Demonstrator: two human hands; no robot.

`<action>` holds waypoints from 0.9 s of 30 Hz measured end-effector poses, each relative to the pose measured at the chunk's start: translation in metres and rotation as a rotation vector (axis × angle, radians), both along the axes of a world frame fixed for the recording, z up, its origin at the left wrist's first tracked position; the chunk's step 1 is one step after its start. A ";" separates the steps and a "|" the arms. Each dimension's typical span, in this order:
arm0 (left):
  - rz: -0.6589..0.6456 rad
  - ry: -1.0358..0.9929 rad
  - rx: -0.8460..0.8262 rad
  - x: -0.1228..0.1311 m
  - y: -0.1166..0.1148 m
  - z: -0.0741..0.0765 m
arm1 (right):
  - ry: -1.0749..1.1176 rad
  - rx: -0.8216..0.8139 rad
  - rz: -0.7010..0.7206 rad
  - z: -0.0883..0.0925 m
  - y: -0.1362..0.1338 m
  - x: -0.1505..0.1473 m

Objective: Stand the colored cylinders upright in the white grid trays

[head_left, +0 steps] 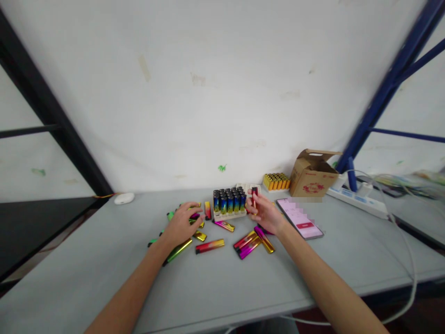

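Several shiny rainbow-coloured lighters [209, 246] lie scattered on the grey table [104, 260]. My left hand [183, 223] rests over a cluster of them at the left, fingers curled around one purple and yellow lighter [195, 216]. My right hand [264, 213] holds a red lighter [255, 192] upright, pinched between its fingers, just right of a white tray [229, 214] packed with upright lighters [229, 199]. More lighters [253, 241] lie in front of my right hand.
A phone [301, 220] with a lit pink screen lies right of my right hand. Behind it stand an open cardboard box [313, 176] and a tray of orange lighters [276, 182]. A white power strip [358, 198] with cables runs at the right. A white mouse-like object [124, 198] sits far left.
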State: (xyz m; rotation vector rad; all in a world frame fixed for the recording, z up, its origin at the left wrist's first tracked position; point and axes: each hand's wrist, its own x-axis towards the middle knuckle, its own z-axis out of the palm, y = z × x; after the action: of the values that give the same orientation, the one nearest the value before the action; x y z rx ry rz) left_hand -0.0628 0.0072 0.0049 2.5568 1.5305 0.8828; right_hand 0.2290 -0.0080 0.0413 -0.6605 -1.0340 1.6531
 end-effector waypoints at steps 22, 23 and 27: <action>-0.008 -0.017 0.035 -0.001 0.003 -0.004 | 0.190 -0.119 -0.002 0.003 0.009 0.014; -0.009 -0.016 0.034 -0.001 0.003 -0.004 | 0.188 -0.102 -0.061 0.003 0.010 0.013; -0.007 -0.013 0.019 0.000 0.003 -0.004 | 0.083 -0.046 -0.186 0.003 0.007 0.008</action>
State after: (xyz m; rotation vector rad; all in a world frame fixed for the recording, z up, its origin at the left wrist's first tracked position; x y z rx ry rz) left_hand -0.0631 0.0099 0.0008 2.5628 1.5161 0.9162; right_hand 0.2370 -0.0012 0.0440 -0.6910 -0.8514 1.5320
